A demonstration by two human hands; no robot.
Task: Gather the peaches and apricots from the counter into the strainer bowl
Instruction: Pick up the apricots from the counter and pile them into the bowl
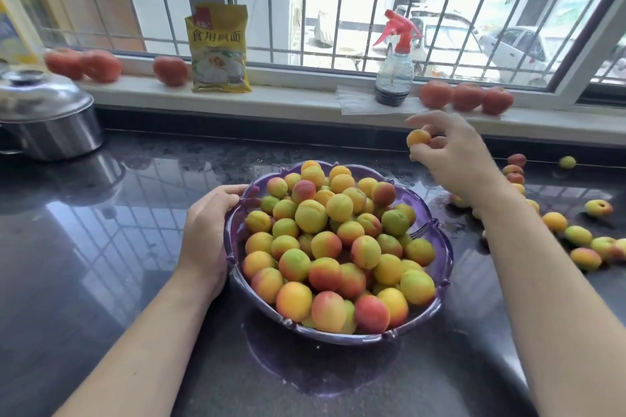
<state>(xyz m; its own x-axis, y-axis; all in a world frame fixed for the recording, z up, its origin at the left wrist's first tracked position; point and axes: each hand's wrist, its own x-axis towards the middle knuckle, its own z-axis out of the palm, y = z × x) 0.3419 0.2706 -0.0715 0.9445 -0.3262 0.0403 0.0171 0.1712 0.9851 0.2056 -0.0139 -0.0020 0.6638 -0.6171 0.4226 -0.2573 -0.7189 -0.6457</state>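
Note:
A purple strainer bowl [443, 257] stands on the dark counter, heaped with several yellow, orange and red apricots and peaches [338, 240]. My left hand [208, 223] grips the bowl's left rim. My right hand [454, 156] hovers above and to the right of the bowl, its fingers pinching one small orange apricot [418, 138]. More loose fruit [582, 240] lies scattered on the counter to the right, partly hidden behind my right forearm.
A steel pot with a lid [47, 112] sits at the back left. On the windowsill stand tomatoes [467, 96], a yellow packet [219, 49] and a spray bottle [394, 68]. The glossy counter [118, 247] is wet around the bowl.

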